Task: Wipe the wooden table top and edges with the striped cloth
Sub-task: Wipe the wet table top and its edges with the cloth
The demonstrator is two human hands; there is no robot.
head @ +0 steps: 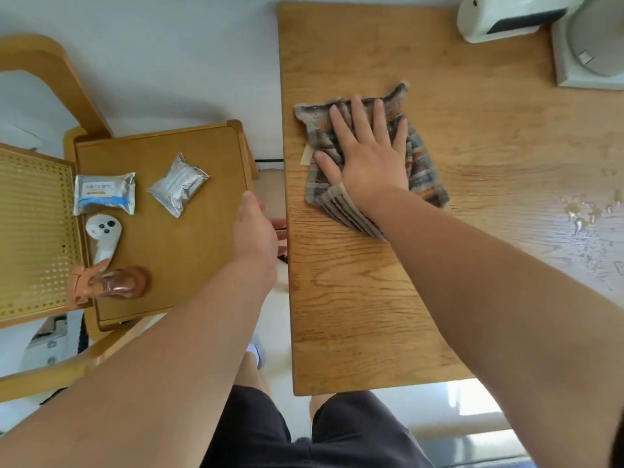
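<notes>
The striped cloth lies crumpled on the wooden table, close to the table's left edge. My right hand presses flat on the cloth with its fingers spread and straight. My left hand hangs in the gap beside the table's left edge, fingers pointing toward that edge and partly hidden behind it; it holds nothing that I can see. A wet, shiny patch with droplets shows on the table top at the right.
A white appliance and a grey stand base sit at the table's far right corner. A lower side table at the left carries two foil packets, a white controller and a brown object. A cane chair stands further left.
</notes>
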